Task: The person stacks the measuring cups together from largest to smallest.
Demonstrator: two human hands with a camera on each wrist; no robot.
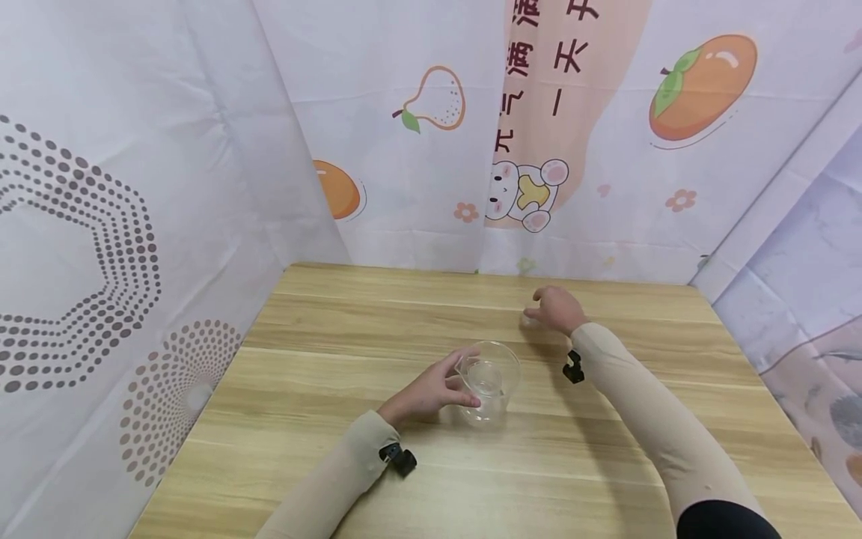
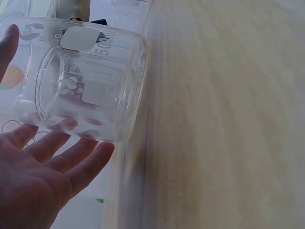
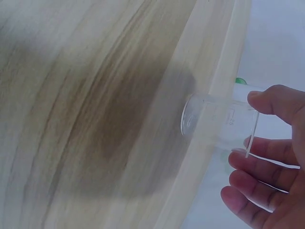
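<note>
A large clear glass beaker point(image 1: 494, 408) marked 500 ml stands upright on the wooden table, with a smaller beaker point(image 2: 90, 88) nested inside it. My left hand point(image 1: 438, 385) holds the large one from its left side, the thumb on the near wall and the fingers spread round the far wall. Farther back and to the right, my right hand point(image 1: 559, 309) pinches a small clear beaker point(image 3: 219, 121) by its rim between thumb and fingers. Most of that small beaker is hidden by the hand in the head view. Whether its base touches the table I cannot tell.
The wood-grain table point(image 1: 323, 457) runs back to a white printed curtain point(image 1: 417, 180) with fruit pictures. Another patterned curtain point(image 1: 202, 247) closes the left side, and a marbled one point(image 1: 801, 284) hangs on the right.
</note>
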